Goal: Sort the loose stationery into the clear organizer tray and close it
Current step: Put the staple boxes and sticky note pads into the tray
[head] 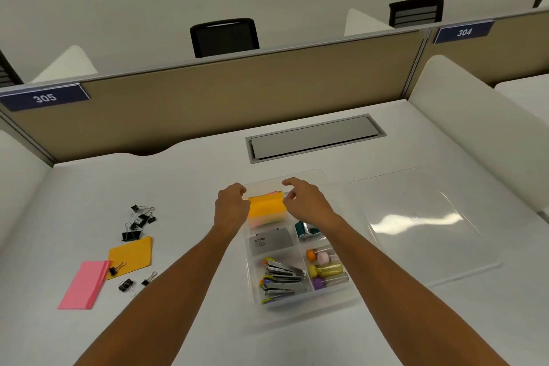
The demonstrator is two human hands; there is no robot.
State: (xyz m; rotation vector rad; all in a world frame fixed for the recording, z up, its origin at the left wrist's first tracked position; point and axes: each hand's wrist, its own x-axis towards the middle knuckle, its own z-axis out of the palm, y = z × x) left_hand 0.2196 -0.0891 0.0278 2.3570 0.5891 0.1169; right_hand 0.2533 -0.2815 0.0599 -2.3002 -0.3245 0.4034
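- Two hands hover over the far-left compartment of the clear organizer tray [300, 310]: the left hand [231, 208] is curled at the edge of the orange sticky-note stack [266, 207], and whether it grips the stack cannot be told; the right hand [307, 201] hangs just beside it with fingers loosely bent and narrow, holding nothing visible.
- Several loose items lie well apart on the worktop [193, 187] to the left: black binder clips [141, 221], an orange pad [130, 255] and a pink pad [84, 284].
- One risk is the stack sitting proud or skewed in its compartment, which could stop the clear lid [416, 217], lying to the right of the tray, from seating.
- Another risk is the small clips scattering or snagging together when gathered, and the light tray sliding if nudged.
- Readable writing: partition labels "305" [44, 97] and "304" [464, 31]; a grey box [271, 241] in the tray seems to read "camlin", though the print is small.
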